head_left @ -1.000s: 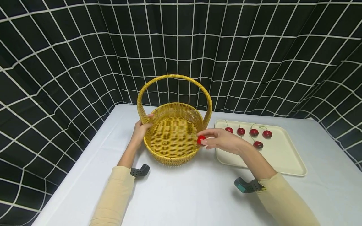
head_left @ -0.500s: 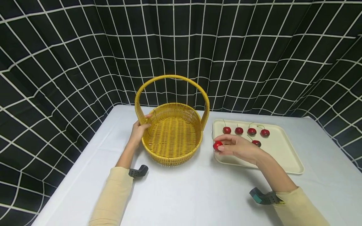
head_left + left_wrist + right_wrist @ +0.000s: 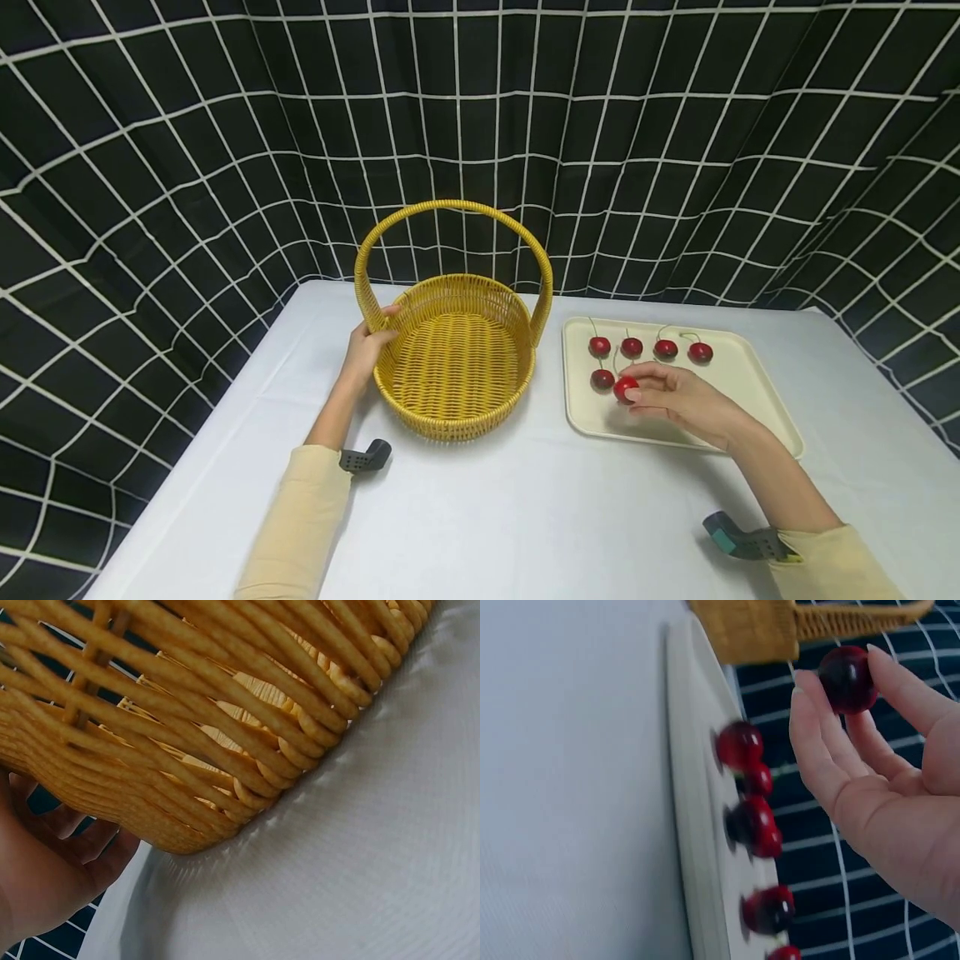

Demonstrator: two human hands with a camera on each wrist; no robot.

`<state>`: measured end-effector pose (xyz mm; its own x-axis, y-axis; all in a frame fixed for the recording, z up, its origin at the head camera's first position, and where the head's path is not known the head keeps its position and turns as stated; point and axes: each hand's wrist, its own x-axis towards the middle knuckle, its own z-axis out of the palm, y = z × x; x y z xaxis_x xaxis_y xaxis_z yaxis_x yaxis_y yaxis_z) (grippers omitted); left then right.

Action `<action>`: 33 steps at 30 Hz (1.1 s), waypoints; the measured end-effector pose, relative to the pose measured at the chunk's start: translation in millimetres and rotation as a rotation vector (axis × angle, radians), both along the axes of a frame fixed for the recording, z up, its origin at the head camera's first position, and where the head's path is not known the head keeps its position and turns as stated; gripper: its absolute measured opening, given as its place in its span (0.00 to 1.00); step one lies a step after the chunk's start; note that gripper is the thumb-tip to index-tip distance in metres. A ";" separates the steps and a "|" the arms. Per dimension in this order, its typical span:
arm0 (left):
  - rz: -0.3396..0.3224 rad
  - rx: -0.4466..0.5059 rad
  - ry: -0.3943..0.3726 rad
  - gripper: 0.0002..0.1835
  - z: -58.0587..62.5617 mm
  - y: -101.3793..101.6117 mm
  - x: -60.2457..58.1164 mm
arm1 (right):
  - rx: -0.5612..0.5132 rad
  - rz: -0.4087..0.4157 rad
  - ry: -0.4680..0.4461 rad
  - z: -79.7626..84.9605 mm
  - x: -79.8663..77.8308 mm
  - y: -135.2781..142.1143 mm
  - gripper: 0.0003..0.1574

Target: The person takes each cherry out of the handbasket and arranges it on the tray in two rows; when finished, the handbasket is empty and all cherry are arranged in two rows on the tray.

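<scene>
A yellow woven basket (image 3: 461, 367) with a tall arched handle stands upright on the table, and no fruit shows inside it. My left hand (image 3: 365, 348) grips its left rim beside the foot of the handle; in the left wrist view the fingers curl behind the weave. Over the cream tray (image 3: 738, 417), my right hand (image 3: 690, 404) pinches a red cherry (image 3: 626, 390) between thumb and fingertips. The right wrist view shows this cherry (image 3: 847, 681) held up, apart from the tray. Several other dark red cherries (image 3: 666, 348) with stems lie on the tray.
The tray lies to the right of the basket, with a strip of white tablecloth (image 3: 480, 517) between and in front of them. A black curtain (image 3: 480, 108) with a white grid hangs behind and at both sides. The arched handle rises above the basket.
My right hand has moved right, from the basket's right rim to above the tray, still pinching the cherry. The left hand keeps its hold on the basket.
</scene>
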<state>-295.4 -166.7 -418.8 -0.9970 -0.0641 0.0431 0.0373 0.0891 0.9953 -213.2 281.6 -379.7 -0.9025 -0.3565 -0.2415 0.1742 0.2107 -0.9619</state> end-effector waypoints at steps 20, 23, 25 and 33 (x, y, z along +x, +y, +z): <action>-0.004 0.004 -0.009 0.26 -0.1 -0.3 0.4 | 0.057 -0.220 0.002 -12.6 -5.0 85.3 0.43; -0.003 0.004 -0.013 0.26 -0.2 -0.2 0.1 | 0.072 -0.265 -0.048 -13.7 -5.6 91.1 0.42; -0.002 0.004 -0.014 0.26 -0.3 -0.2 -0.2 | 0.082 -0.288 -0.078 -15.0 -5.8 93.8 0.41; -0.017 -0.013 -0.025 0.26 -2.1 -0.9 0.0 | 0.071 -0.358 -0.149 -22.3 -9.4 98.0 0.23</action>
